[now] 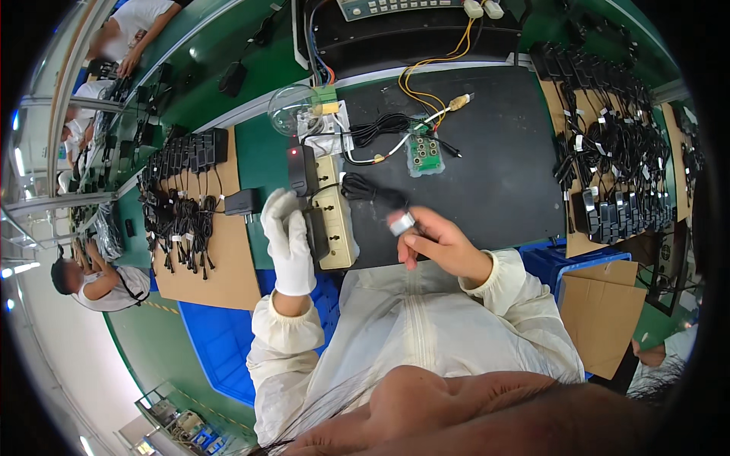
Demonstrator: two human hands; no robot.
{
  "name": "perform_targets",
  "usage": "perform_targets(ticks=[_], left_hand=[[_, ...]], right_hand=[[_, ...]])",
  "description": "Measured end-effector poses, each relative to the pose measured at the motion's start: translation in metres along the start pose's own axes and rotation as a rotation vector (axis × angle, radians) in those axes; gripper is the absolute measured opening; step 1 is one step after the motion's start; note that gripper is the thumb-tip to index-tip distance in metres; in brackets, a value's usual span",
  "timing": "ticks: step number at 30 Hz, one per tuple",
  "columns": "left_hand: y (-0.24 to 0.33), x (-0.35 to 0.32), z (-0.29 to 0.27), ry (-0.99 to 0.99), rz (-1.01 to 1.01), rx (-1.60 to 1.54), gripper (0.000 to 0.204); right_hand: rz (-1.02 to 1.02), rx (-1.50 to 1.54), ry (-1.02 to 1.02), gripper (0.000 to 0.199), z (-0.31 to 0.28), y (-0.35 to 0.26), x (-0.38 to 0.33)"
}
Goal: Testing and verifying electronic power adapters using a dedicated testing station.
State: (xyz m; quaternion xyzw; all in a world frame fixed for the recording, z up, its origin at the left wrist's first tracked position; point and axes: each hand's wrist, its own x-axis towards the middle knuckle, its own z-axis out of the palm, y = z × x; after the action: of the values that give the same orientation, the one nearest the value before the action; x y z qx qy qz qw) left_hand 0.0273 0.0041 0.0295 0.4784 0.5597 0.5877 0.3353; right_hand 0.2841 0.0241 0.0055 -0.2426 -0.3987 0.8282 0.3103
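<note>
My left hand [287, 239], in a white glove, has its fingers closed along the side of a black power adapter [316, 234]. That adapter sits at the near part of a cream power strip [339, 242]. My bare right hand [449, 247] is closed at the end of a bundled black cable [370, 188], partly blurred. A silvery-white piece [402, 223] shows at its fingertips; whether it is a label or a finger wrap is unclear. Farther up the strip stands another black adapter [302, 171] with a red light. A green circuit board [425, 150] lies on the black mat.
Rows of black adapters [199, 152] lie on cardboard at the left, with a single adapter [241, 202] nearby. More cabled adapters [620, 213] cover cardboard at the right. A clear glass bulb [291, 110] and an instrument [403, 7] stand at the back. Blue bins [220, 349] sit below.
</note>
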Motion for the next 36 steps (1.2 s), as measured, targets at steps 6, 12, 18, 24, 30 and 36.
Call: perform_targets(ticks=[6, 12, 18, 24, 30, 36], left_hand=[[0.0, 0.006, -0.004, -0.113, -0.198, 0.179, 0.054], [-0.005, 0.038, -0.024, -0.244, -0.287, -0.245, 0.064], [-0.009, 0.08, -0.019, -0.478, -0.068, 0.031, 0.086], [-0.037, 0.089, -0.015, -0.432, 0.03, 0.001, 0.097], [-0.039, 0.089, -0.013, -0.381, 0.027, 0.004, 0.091], [-0.036, 0.086, -0.02, -0.345, 0.065, -0.128, 0.081]], right_hand=[[-0.244, -0.944, 0.14, 0.012, 0.001, -0.018, -0.012], [-0.566, -1.755, 0.304, 0.017, -0.03, -0.062, -0.027], [-0.704, -1.99, 0.394, 0.018, -0.046, -0.096, 0.018], [-0.552, -1.379, 0.484, 0.019, -0.065, -0.082, 0.053], [-0.786, -1.531, 0.486, 0.018, -0.074, -0.066, 0.057], [-0.902, -1.27, 0.544, 0.018, -0.065, -0.073, 0.065]])
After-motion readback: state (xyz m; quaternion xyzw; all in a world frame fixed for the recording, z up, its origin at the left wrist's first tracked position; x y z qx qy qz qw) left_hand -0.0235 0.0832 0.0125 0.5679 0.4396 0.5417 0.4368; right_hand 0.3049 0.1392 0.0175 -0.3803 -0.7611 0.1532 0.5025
